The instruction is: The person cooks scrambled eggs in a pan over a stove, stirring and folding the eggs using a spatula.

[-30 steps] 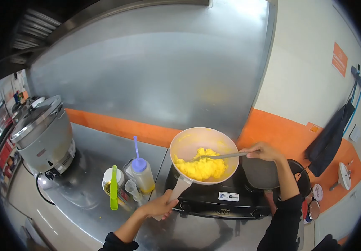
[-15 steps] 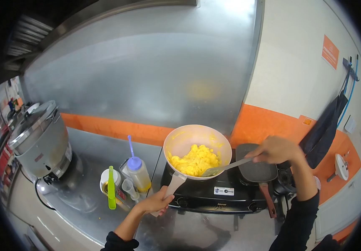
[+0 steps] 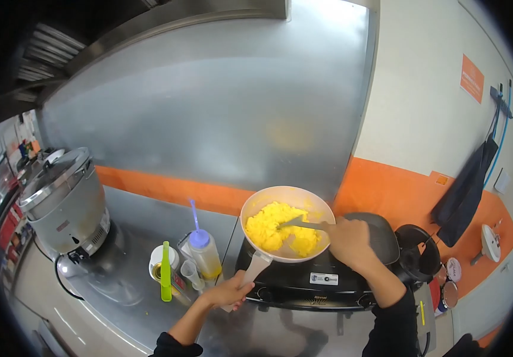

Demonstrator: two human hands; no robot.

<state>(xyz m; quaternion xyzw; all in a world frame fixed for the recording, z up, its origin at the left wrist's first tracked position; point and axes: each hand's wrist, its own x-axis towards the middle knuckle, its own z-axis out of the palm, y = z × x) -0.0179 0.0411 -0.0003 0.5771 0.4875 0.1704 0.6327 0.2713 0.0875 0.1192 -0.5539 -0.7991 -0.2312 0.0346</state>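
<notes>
A light-coloured round pan (image 3: 322, 205) rests over the left side of the black gas stove (image 3: 292, 291). Soft yellow scrambled egg (image 3: 271, 223) lies in it, parted near the middle. My left hand (image 3: 227, 293) is closed round the pan's pale handle (image 3: 256, 268). Above the pan's right rim, my right hand (image 3: 350, 241) is closed on the grey spatula (image 3: 307, 224), whose tip is in the egg.
A square grey pan (image 3: 378, 235) is on the stove's right side, with a black pan (image 3: 420, 250) beyond it. Left of the stove stand a purple-capped bottle (image 3: 206, 256), a can (image 3: 155, 262) and a green-handled tool (image 3: 166, 273). A large rice cooker (image 3: 69, 214) stands far left.
My right hand has moved left and down, bringing the spatula from the pan's front right edge into the middle of the egg. The egg is now split apart. The view has shifted slightly.
</notes>
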